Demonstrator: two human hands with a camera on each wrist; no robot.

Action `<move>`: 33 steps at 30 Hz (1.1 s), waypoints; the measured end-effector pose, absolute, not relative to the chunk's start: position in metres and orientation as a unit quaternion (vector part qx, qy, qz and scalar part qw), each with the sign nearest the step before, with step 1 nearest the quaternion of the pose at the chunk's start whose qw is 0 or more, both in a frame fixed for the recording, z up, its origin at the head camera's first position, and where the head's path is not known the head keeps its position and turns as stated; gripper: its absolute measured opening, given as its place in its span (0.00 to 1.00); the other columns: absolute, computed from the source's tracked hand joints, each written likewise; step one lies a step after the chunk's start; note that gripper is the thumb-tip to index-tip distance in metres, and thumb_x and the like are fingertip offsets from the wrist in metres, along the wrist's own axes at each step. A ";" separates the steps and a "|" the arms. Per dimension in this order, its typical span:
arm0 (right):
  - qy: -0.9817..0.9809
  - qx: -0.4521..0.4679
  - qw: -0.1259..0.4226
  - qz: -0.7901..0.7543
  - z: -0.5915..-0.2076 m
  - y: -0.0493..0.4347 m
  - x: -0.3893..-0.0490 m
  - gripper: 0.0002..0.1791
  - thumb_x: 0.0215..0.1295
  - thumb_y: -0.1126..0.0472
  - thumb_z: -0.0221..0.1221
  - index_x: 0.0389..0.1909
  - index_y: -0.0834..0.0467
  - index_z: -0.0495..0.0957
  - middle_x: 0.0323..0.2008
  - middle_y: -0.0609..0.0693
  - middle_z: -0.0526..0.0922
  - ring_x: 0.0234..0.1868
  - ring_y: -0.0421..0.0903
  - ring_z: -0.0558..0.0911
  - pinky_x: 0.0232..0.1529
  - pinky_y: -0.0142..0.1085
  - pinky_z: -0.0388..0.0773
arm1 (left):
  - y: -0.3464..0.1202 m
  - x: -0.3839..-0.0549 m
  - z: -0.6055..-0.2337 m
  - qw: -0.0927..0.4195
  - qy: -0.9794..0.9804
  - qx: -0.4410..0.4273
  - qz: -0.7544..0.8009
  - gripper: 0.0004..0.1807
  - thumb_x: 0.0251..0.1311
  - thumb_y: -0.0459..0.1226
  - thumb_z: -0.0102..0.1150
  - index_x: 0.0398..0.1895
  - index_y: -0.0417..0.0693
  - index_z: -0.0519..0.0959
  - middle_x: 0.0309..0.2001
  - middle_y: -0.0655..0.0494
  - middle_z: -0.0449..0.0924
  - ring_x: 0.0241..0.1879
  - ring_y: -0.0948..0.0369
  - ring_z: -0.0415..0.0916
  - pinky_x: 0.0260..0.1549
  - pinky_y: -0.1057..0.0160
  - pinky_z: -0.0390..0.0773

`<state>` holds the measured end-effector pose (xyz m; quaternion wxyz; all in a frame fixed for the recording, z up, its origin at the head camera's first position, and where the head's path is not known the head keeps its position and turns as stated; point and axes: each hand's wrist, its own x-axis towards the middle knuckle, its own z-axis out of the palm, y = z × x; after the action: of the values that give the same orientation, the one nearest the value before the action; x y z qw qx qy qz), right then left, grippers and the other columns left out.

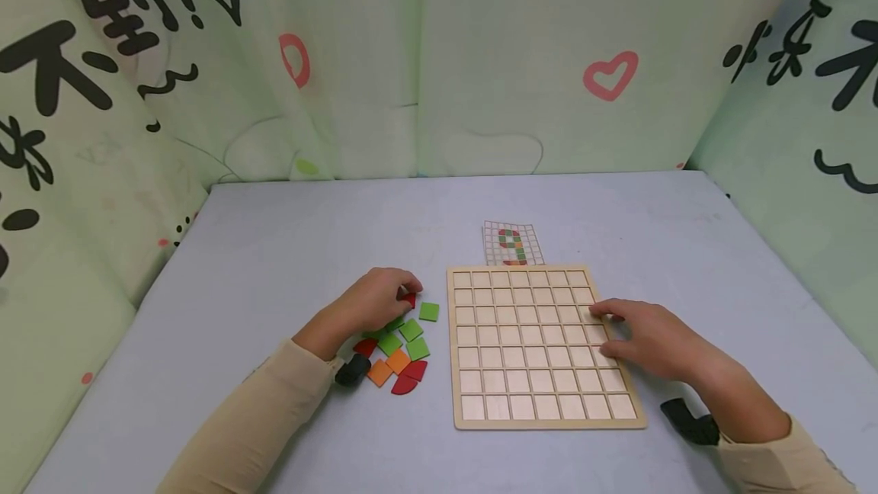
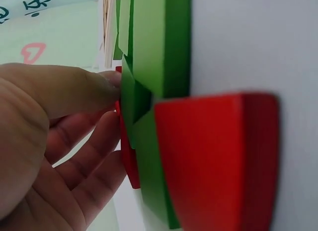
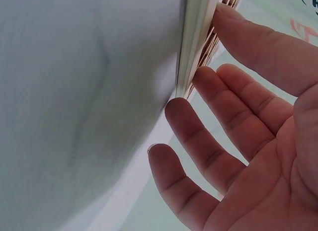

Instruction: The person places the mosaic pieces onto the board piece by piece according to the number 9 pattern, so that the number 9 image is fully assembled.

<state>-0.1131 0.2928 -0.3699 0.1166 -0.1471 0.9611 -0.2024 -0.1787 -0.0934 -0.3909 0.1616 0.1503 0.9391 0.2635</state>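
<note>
In the head view, my left hand [image 1: 381, 299] reaches over a loose pile of coloured wooden tiles and pinches a red tile [image 1: 410, 299] between thumb and fingers. Close up in the left wrist view, its thumb and fingertips [image 2: 110, 124] meet red behind green tiles [image 2: 149, 47]; part of the grip is hidden. A gridded wooden board [image 1: 546, 424] lies flat to the right of the pile. My right hand [image 1: 652, 338] rests at the board's right edge, thumb and fingertips touching it, with the fingers loosely bent in the right wrist view.
Green tiles [image 1: 418, 348], orange tiles [image 1: 398, 360] and red curved tiles [image 1: 404, 385] lie beside the board's left edge. Behind the board lies a pattern card [image 1: 531, 238], its lower part covered. A printed curtain [image 1: 507, 59] encloses the white table [image 1: 329, 235].
</note>
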 end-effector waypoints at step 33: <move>0.960 -0.144 0.118 -0.206 -0.370 0.295 -0.120 0.29 0.57 0.61 0.70 0.60 0.61 0.76 0.51 0.61 0.80 0.54 0.62 0.76 0.52 0.57 0.71 | -0.093 -0.183 -0.389 0.167 0.939 0.168 0.249 0.14 0.64 0.30 0.63 0.53 0.44 0.81 0.43 0.54 0.79 0.41 0.57 0.74 0.37 0.65 0.80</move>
<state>-0.1199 0.2951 -0.3698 0.1184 -0.1445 0.9605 -0.2064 -0.1827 -0.0935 -0.3887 0.1669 0.1682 0.9390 0.2491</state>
